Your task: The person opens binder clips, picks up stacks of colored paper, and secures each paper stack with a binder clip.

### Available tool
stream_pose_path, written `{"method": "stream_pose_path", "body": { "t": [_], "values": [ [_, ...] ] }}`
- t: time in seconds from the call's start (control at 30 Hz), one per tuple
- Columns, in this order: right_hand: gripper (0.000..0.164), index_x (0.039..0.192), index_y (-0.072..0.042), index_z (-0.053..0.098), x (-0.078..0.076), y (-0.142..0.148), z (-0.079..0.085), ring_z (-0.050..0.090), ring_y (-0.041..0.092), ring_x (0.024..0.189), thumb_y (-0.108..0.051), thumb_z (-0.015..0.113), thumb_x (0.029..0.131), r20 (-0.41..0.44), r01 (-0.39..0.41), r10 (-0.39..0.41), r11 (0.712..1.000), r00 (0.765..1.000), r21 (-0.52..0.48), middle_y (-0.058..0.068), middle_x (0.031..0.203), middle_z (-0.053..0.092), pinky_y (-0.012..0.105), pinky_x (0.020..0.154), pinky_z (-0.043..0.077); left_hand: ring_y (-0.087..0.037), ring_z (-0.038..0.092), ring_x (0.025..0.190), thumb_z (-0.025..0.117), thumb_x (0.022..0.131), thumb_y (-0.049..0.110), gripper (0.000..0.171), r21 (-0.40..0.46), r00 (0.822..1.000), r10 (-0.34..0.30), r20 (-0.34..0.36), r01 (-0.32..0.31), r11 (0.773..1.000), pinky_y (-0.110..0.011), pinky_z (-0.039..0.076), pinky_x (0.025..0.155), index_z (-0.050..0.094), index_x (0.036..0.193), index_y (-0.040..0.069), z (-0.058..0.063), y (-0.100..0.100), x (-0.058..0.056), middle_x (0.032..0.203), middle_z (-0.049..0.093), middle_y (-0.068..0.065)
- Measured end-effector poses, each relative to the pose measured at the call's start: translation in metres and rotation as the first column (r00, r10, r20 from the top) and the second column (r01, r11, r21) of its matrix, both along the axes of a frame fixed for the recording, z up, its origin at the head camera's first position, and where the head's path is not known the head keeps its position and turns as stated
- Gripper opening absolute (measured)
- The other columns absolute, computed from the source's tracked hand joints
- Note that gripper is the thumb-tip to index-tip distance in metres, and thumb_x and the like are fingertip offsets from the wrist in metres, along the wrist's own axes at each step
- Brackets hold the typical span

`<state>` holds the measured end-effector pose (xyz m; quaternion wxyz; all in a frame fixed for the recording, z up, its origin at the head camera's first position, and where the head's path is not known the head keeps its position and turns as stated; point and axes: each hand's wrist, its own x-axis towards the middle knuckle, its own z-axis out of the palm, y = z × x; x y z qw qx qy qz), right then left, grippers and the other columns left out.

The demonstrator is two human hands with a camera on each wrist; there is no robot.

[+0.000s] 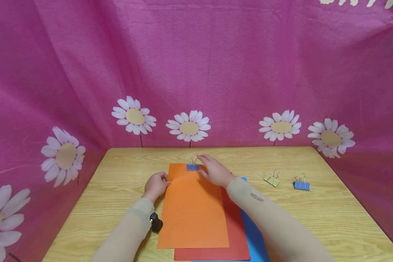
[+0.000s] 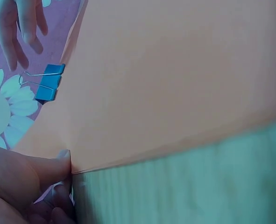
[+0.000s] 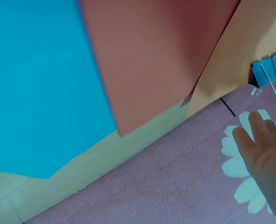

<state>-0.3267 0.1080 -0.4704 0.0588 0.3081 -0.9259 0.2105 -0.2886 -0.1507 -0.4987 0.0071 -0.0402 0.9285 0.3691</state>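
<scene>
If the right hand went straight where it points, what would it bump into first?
Probably the blue binder clip on the orange sheet, though depth is unclear; the right hand might pass above it.

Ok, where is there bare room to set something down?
Bare tabletop lies between the left forearm and the left edge, and on the right between the right forearm, the loose yellow clip, the loose blue clip and the right edge. Crowded: the middle, with the orange sheet, red sheet, blue sheet, left grip and right grip.

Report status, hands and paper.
Left hand pinching orange sheet at left edge. Right hand near blue clip, not gripping. Clip on sheet's top edge. No obstruction seen.
</scene>
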Motion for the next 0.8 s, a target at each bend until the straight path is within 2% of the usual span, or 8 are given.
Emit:
{"method": "stream_pose_path", "body": {
  "t": [0.2, 0.5, 0.7, 0.8],
  "values": [
    [0.053, 0.147, 0.007, 0.049, 0.013, 0.013, 0.005, 0.053, 0.038, 0.137, -0.013, 0.066, 0.101, -0.022, -0.01, 0.01, 1.0, 1.0, 0.003, 0.022, 0.145, 0.053, 0.048, 0.116, 0.042, -0.019, 0.052, 0.073, 0.077, 0.092, 0.014, 0.015, -0.027, 1.0, -0.017, -0.004, 0.017, 0.999, -0.03, 0.036, 0.069, 0.063, 0.09, 0.009, 0.0, -0.001, -0.001, 0.076, 0.054, -0.002],
    [0.053, 0.147, 0.003, 0.052, 0.031, 0.032, 0.01, 0.054, 0.036, 0.135, -0.018, 0.068, 0.101, 0.017, 0.03, -0.031, 0.999, 0.999, 0.019, 0.018, 0.143, 0.055, 0.049, 0.115, 0.043, -0.019, 0.052, 0.073, 0.076, 0.093, 0.016, 0.018, -0.045, 1.0, -0.02, 0.016, 0.021, 0.999, -0.03, 0.037, 0.069, 0.06, 0.092, 0.008, 0.002, -0.002, -0.002, 0.075, 0.052, -0.001],
    [0.038, 0.13, 0.005, 0.063, 0.04, 0.048, 0.005, 0.063, 0.032, 0.113, -0.013, 0.071, 0.097, -0.041, 0.003, -0.001, 0.999, 0.999, 0.055, 0.017, 0.123, 0.063, 0.047, 0.104, 0.052, -0.02, 0.053, 0.075, 0.075, 0.094, 0.018, 0.019, -0.058, 0.999, -0.025, 0.029, 0.027, 0.998, -0.032, 0.04, 0.071, 0.059, 0.096, 0.009, 0.0, -0.001, -0.003, 0.08, 0.055, -0.002],
    [0.032, 0.122, 0.003, 0.065, 0.047, 0.056, 0.002, 0.064, 0.028, 0.103, -0.013, 0.073, 0.095, -0.036, -0.008, 0.011, 0.997, 0.999, 0.077, 0.014, 0.114, 0.063, 0.045, 0.098, 0.054, -0.021, 0.054, 0.077, 0.074, 0.095, 0.017, 0.019, -0.056, 0.999, -0.027, 0.031, 0.029, 0.998, -0.034, 0.042, 0.073, 0.058, 0.097, 0.008, 0.0, -0.001, -0.002, 0.082, 0.058, -0.004]
  ]
}}
